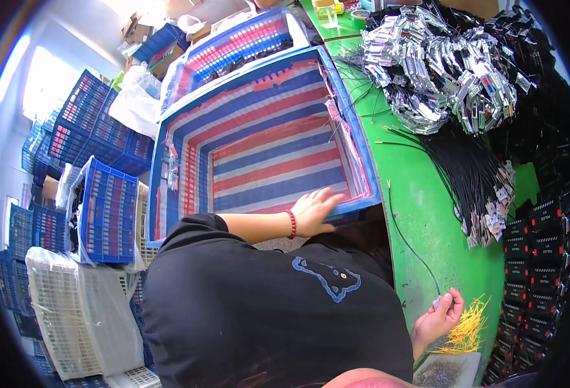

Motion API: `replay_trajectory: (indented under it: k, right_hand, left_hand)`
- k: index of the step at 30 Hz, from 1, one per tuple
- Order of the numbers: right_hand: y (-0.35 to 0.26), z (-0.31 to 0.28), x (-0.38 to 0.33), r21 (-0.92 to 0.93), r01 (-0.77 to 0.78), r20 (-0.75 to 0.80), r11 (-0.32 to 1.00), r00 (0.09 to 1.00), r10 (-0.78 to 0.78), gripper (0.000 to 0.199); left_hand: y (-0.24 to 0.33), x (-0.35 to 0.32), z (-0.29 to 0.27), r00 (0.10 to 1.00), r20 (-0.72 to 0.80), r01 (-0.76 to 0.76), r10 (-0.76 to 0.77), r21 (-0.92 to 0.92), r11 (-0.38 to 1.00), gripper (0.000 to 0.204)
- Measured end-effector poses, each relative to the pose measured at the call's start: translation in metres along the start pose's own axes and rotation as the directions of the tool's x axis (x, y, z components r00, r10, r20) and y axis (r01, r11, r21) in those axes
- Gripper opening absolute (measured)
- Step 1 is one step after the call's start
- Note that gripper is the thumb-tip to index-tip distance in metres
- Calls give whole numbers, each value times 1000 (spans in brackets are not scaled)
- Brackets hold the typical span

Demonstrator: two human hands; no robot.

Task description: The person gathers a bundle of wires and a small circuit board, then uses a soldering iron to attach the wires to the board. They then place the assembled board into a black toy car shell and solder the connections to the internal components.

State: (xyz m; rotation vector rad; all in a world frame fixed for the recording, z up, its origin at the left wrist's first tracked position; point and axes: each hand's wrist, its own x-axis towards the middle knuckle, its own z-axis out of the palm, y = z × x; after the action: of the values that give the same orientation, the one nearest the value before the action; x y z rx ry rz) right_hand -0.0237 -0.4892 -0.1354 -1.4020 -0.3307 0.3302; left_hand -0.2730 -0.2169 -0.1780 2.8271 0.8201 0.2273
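Observation:
My left hand [316,211], with a red bead bracelet at its wrist, lies over the near edge of a large blue crate [366,189] with fingers stretched out and nothing in them. A striped red, white and blue sheet [278,161] lines the crate. At the right, over the green table [421,223], my right hand [439,317] pinches the near end of a thin black wire [409,244]. A small pale piece shows at the fingertips. The wire's far end, tipped yellowish, rests toward the table's left edge. A heap of yellow strips [471,328] lies beside my right hand.
Silver-wrapped parts [453,71] are piled at the table's far end, beside a bundle of black wires [450,161] with pale ends. Black boxes [536,265] are stacked along the right. Blue crates [109,210] and a white crate [62,317] stand at the left.

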Motion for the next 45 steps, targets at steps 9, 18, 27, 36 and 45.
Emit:
replay_trajectory:
  k: [9, 18, 27, 36, 45]
  right_hand:
    - [2, -6, -20, -75, 2, 13, 997, 1000, -1, 11]
    - [3, 2, -16, -150, -36, 106, 988, 993, 53, 10]
    - [-3, -7, -15, -175, -56, 35, 983, 997, 63, 12]
    - [-6, -14, -24, -194, -94, -2, 976, 995, 95, 10]
    - [-25, 16, -3, -281, 254, 254, 925, 950, -184, 15]
  left_hand:
    - [7, -13, 5, 942, 315, 165, -115, -135, 977, 27]
    - [15, -8, 8, 907, 416, 136, -68, -134, 982, 31]
    - [-6, 6, -5, 924, 374, 143, -79, -146, 979, 36]
    - [20, 32, -41, 981, 138, -93, 139, -297, 950, 63]
    - [184, 131, -59, 663, 2, -479, 748, -767, 427, 66]
